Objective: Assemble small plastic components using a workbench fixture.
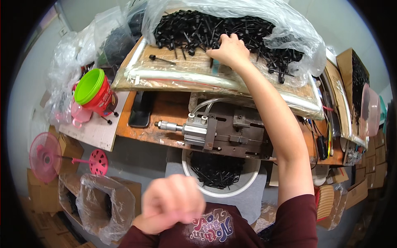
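We have black parts (182,33) heaped above the worktop's (163,137) far edge; our right hand (229,51) is among them, thumb and fingers spread. Our left hand (171,202) is curled, blurred, before the near edge; its grip we cannot tell.

Parts (188,31) behind fixture (223,139), basket (250,172) before it

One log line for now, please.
right hand: at black parts, grip unclear | left hand: blurred, in front of shirt | fixture: on bench | basket: below fixture, holding black pieces
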Demonstrator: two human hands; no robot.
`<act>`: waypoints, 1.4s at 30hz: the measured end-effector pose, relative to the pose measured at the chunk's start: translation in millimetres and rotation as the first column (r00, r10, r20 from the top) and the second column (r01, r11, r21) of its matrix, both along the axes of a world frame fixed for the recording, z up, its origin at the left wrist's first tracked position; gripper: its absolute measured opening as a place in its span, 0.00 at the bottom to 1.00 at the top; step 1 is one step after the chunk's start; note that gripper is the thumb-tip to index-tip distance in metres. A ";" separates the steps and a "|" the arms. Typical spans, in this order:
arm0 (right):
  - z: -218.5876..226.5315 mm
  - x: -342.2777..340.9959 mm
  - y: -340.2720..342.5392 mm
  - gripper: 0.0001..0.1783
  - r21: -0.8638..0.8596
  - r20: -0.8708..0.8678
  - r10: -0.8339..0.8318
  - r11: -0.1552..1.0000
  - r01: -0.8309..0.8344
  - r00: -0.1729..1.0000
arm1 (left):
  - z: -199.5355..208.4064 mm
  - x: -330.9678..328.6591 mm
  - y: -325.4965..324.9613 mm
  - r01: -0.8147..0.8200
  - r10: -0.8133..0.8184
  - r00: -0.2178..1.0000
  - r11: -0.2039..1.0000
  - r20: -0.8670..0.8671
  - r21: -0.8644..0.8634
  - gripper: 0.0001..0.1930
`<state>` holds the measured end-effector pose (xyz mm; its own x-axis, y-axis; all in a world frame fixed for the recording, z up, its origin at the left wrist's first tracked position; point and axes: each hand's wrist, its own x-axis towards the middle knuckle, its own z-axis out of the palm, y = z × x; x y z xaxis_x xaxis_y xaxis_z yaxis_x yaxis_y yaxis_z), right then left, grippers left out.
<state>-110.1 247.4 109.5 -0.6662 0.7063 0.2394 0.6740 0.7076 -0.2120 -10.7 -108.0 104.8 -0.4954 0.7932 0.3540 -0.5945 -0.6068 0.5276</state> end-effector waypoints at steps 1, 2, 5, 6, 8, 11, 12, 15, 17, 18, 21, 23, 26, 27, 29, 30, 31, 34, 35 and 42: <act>0.9 2.1 -0.8 0.39 0.005 -0.027 0.027 1.000 -0.027 0.999 | 0.8 2.9 5.2 -0.128 0.119 0.991 0.964 0.055 0.233 0.07; 1.5 5.6 -1.4 0.35 0.012 -0.023 0.062 0.998 -0.062 0.998 | 11.4 9.9 3.4 -0.211 0.210 0.977 0.933 0.034 0.291 0.07; -3.8 20.4 16.4 0.27 0.035 -0.044 0.219 0.975 -0.218 0.975 | 30.1 22.9 -1.6 -0.194 0.226 0.974 0.859 -0.011 0.474 0.07; -3.3 29.5 21.7 0.26 0.046 -0.028 0.269 0.963 -0.267 0.963 | 39.6 22.2 -8.3 -0.093 0.135 0.986 0.929 -0.094 0.358 0.02; -4.7 49.2 29.1 0.26 0.067 0.008 0.366 0.928 -0.366 0.931 | 37.7 26.8 -9.8 -0.049 0.093 0.988 0.946 -0.123 0.320 0.04; 6.2 67.0 20.4 0.25 0.046 0.064 0.473 0.878 -0.476 0.879 | 26.8 28.9 -10.3 -0.035 0.118 0.966 0.942 -0.231 0.335 0.07; 7.4 73.8 19.6 0.23 0.046 0.093 0.483 0.871 -0.489 0.871 | 23.4 28.9 -10.2 -0.011 0.095 0.966 0.945 -0.242 0.327 0.08; 14.0 99.1 25.1 0.20 0.040 0.106 0.512 0.854 -0.518 0.852 | 26.1 39.6 -8.4 -0.157 0.197 0.974 0.945 -0.113 0.288 0.07; 9.3 111.5 29.7 0.18 0.033 0.095 0.502 0.862 -0.507 0.860 | 46.1 58.9 -7.5 -0.314 0.298 0.948 0.933 0.109 0.175 0.07; 10.2 114.0 32.4 0.18 0.043 0.088 0.509 0.857 -0.513 0.856 | 40.7 55.5 -6.6 -0.251 0.251 0.967 0.928 0.034 0.276 0.07; 10.0 117.5 33.9 0.18 0.064 0.054 0.516 0.852 -0.519 0.855 | 31.6 52.7 -14.3 -0.184 0.231 0.965 0.935 -0.126 0.303 0.09; 7.2 113.7 31.9 0.18 0.114 0.022 0.554 0.826 -0.552 0.832 | 21.5 45.1 -17.5 -0.079 0.178 0.956 0.923 -0.235 0.376 0.09; -1.5 117.4 33.4 0.21 0.207 -0.030 0.568 0.809 -0.551 0.823 | 33.7 34.2 -22.3 -0.091 0.163 0.967 0.937 -0.194 0.336 0.10; -9.1 132.7 41.9 0.22 0.236 -0.041 0.541 0.822 -0.518 0.840 | 54.2 49.7 -23.2 -0.215 0.220 0.976 0.959 -0.006 0.184 0.11; -8.3 140.9 38.4 0.25 0.179 -0.116 0.504 0.858 -0.481 0.856 | 78.8 60.9 -20.5 -0.276 0.277 0.961 0.952 0.013 0.135 0.11; -5.9 138.4 32.9 0.25 0.180 -0.114 0.507 0.856 -0.484 0.854 | 73.4 53.8 -18.1 -0.207 0.227 0.973 0.935 -0.039 0.286 0.09; -2.5 133.8 26.5 0.25 0.186 -0.112 0.514 0.851 -0.491 0.850 | 65.7 43.6 -15.0 -0.128 0.189 0.977 0.894 -0.101 0.430 0.06; -5.4 127.9 17.7 0.24 0.204 -0.111 0.529 0.841 -0.501 0.842 | 39.8 13.3 -4.7 0.179 0.084 0.951 0.636 -0.298 0.751 0.01; -8.2 131.4 23.0 0.24 0.215 -0.104 0.524 0.842 -0.495 0.845 | 33.8 6.6 -9.5 0.294 -0.003 0.928 0.617 -0.372 0.729 0.03; -10.0 143.8 29.9 0.23 0.250 -0.173 0.544 0.830 -0.498 0.821 | -0.9 5.2 -10.1 0.773 -0.309 0.618 0.406 -0.723 0.487 0.03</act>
<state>33.7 277.3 99.4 -0.8318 0.1954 0.5195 0.1418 0.9797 -0.1415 -5.5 -118.1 103.9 0.3577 0.1703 0.9182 -0.7611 -0.5165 0.3923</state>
